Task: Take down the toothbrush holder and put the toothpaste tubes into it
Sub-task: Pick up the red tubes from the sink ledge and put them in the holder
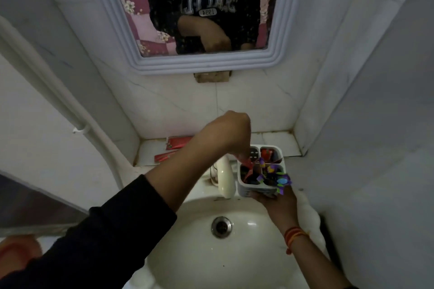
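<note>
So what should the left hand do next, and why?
Probably let go of the red tube and lift away: the left hand has it partly down in the holder, which the right hand supports over the sink. Two more tubes wait on the ledge.

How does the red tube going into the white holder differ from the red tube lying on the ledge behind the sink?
The tube at the holder stands tilted, its end down in a compartment, pinched by the left hand. The tube on the ledge lies flat, with no hand on it. The first sits over the sink in the toothbrush holder, which the right hand carries; the second rests by the wall. Both look red.
</note>
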Action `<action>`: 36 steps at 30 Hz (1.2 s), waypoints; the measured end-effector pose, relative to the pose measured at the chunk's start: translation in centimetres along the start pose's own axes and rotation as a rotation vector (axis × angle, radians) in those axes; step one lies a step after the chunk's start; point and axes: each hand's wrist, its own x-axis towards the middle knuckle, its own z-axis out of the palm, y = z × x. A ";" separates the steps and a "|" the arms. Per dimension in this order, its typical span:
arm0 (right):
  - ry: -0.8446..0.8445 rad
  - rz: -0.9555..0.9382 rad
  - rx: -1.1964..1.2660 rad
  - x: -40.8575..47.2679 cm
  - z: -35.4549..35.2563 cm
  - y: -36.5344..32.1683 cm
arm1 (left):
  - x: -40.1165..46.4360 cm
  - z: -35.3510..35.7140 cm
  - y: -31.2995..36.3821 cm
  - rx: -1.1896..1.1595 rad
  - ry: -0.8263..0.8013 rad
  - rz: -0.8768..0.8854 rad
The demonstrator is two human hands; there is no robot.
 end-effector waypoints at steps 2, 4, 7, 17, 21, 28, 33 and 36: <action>-0.003 -0.017 -0.002 0.2 0.1 0.1 | 0.9 1.6 1.2 0.075 -0.006 -0.012; 0.004 -0.038 -0.010 0.2 0.1 -0.2 | 1.4 3.2 1.6 0.093 -0.036 0.000; 0.012 -0.072 -0.027 0.3 0.2 -0.2 | 1.8 4.0 1.0 0.068 -0.050 0.011; -0.023 -0.014 0.041 0.3 -0.2 0.8 | 3.7 7.5 -13.6 -0.194 0.172 -0.363; -0.035 0.029 0.047 0.5 -0.2 1.4 | 4.3 12.4 -17.8 -0.075 0.072 -0.424; -0.059 -0.004 0.055 0.4 -0.4 1.0 | 7.2 16.7 -21.1 -0.067 0.136 -0.391; -0.074 -0.020 0.098 0.4 -0.6 1.0 | 3.4 9.3 -15.3 -0.322 0.091 -0.302; -0.079 -0.015 0.101 0.5 -0.6 0.8 | 2.4 4.5 -11.7 -0.424 0.143 -0.259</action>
